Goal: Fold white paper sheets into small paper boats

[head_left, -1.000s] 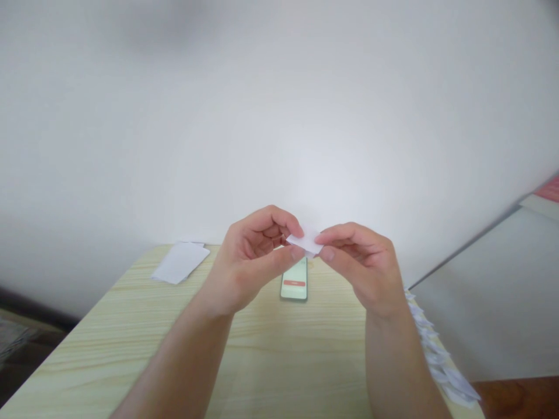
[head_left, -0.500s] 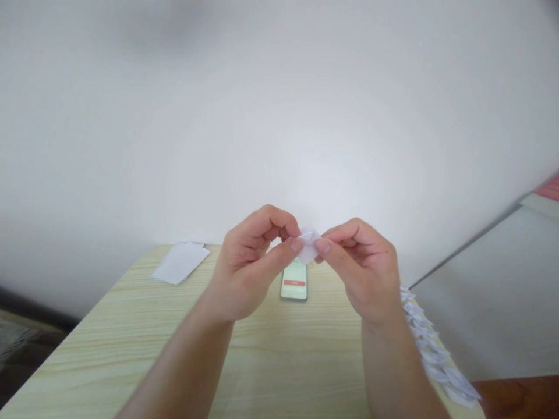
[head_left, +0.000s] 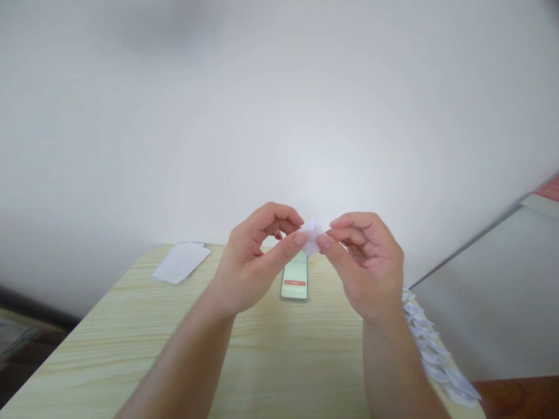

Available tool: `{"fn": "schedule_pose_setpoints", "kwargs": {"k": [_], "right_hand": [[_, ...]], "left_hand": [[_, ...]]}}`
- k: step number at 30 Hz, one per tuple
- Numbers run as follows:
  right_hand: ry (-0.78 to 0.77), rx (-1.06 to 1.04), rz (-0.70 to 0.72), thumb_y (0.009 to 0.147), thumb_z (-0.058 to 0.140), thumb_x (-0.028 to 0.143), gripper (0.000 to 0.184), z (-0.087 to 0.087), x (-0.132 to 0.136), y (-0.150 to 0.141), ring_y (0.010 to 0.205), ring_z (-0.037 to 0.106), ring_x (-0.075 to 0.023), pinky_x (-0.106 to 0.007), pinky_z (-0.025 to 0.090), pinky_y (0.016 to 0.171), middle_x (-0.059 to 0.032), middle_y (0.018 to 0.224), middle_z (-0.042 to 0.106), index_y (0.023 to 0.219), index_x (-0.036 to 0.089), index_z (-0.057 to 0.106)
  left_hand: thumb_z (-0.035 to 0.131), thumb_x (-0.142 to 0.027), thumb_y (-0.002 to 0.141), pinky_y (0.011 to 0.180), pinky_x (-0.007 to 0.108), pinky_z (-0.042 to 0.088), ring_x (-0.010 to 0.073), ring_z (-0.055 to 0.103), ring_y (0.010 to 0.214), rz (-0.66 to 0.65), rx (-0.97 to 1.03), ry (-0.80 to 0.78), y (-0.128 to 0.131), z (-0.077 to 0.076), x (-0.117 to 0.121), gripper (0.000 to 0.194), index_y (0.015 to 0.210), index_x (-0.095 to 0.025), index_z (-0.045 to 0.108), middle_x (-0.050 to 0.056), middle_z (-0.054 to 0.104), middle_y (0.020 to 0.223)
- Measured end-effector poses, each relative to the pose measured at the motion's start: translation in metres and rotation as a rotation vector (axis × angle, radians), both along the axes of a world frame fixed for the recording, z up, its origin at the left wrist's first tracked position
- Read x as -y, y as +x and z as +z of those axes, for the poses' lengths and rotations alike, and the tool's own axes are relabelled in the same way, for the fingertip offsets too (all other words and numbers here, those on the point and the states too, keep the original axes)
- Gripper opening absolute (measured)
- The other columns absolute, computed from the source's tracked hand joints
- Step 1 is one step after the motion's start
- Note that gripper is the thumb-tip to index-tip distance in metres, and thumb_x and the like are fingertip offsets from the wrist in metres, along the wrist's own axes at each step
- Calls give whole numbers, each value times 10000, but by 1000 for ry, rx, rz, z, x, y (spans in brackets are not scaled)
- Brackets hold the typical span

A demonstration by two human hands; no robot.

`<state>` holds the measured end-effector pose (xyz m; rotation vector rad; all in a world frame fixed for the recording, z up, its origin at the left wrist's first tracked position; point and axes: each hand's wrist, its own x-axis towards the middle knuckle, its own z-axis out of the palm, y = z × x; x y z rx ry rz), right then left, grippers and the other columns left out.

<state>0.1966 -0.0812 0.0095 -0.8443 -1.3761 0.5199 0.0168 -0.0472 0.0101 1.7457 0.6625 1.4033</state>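
A small piece of folded white paper (head_left: 312, 237) is held up between my hands, above the far part of the table. My left hand (head_left: 257, 256) pinches its left side, the thumb lying on the near face. On the opposite side my right hand (head_left: 364, 259) grips the paper's edge with the thumb, its index finger raised a little off it. Below and behind the paper a phone (head_left: 294, 285) with a lit screen and a red bar lies on the table; its top is partly covered by the paper and my left hand.
The light wood table (head_left: 292, 355) stands against a white wall (head_left: 279, 105). At its back left lies a stack of white paper sheets (head_left: 181, 263). Several folded white paper pieces (head_left: 432, 343) line the right edge, beside my right forearm.
The paper has turned in my fingers and now shows a diamond-like face. My right fingers have lifted and spread slightly, and both hands have risen a little.
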Motion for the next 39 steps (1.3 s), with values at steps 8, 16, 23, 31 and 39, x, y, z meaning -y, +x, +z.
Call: {"fn": "schedule_pose_setpoints", "kwargs": {"k": [8,16,23,31,39], "right_hand": [[-151,55,199,932,754,311,108,3,-4,7,807,706,-163,-291,558,708,-9,914,760,1009,238,733],[-130,94,189,941,753,299,137,7,-5,9,772,698,-130,-252,543,728,8,820,762,835,213,753],[-125,110,160,937,759,321,130,5,-7,17,722,673,-125,-248,523,660,1,789,757,855,226,793],[-134,-12,184,911,784,306,79,4,-8,6,753,701,-146,-270,566,688,-7,839,775,902,228,787],[-124,101,47,873,771,232,47,2,-9,12,720,656,-145,-282,553,679,22,771,705,841,230,737]], "left_hand": [[641,-360,999,692,283,435,144,551,770,-12,-159,9,-2,5,1,187,910,-209,705,5,657,813],[612,-352,1015,695,286,438,146,562,776,-34,-203,27,-1,6,2,186,931,-214,705,0,675,832],[648,-328,998,733,271,454,140,583,790,40,-137,59,-2,5,-1,163,911,-204,709,-2,671,818],[653,-334,994,793,280,496,160,647,850,21,-94,37,0,5,-2,172,932,-206,750,18,734,871],[678,-316,958,750,302,464,167,620,825,49,-319,36,-1,8,1,133,925,-223,767,16,723,870]]}}
